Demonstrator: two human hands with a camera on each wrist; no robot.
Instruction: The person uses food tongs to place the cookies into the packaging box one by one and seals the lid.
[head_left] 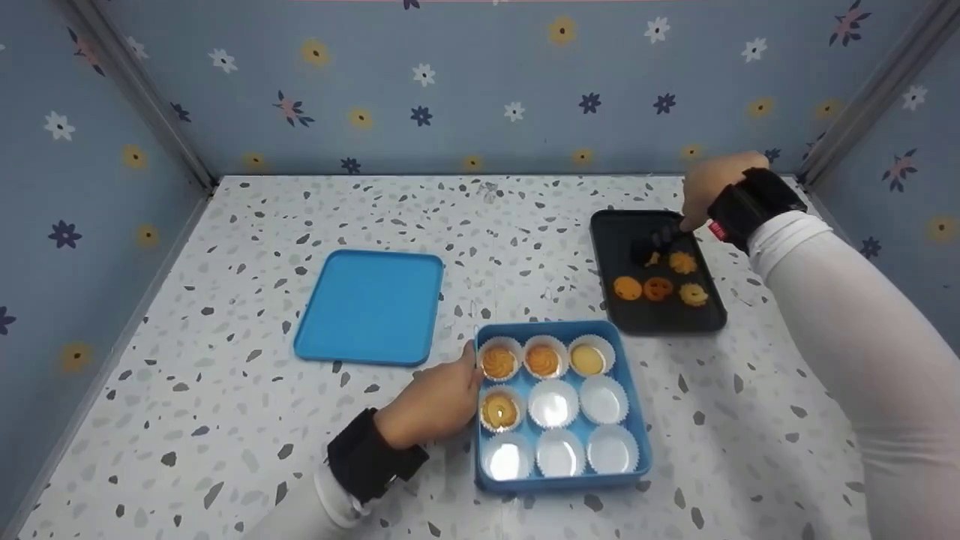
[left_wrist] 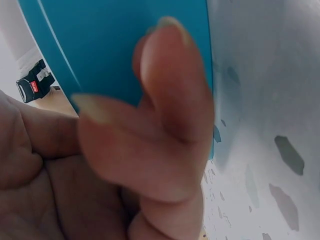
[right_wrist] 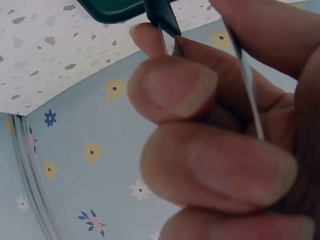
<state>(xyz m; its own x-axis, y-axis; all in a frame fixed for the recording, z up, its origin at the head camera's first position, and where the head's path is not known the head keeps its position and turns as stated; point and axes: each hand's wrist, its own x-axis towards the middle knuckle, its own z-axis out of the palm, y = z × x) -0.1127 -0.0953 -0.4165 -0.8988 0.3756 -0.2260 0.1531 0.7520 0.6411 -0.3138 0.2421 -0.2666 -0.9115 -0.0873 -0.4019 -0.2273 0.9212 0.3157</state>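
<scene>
My right hand grips a pair of tongs with metal arms and black ends, over the black tray. The tong ends are down at a small cookie, which they partly cover. Also on that tray are a flower-shaped cookie, a pale ridged cookie, a round cookie and a pretzel-like cookie. My left hand rests against the left wall of a blue box, its fingers loosely bent. Paper cups fill the box; the back row and the middle-left cup hold cookies.
A flat blue lid or tray lies to the left of the box on the speckled white table. Flower-patterned panels stand at the back and on both sides. The black tray sits behind and right of the box.
</scene>
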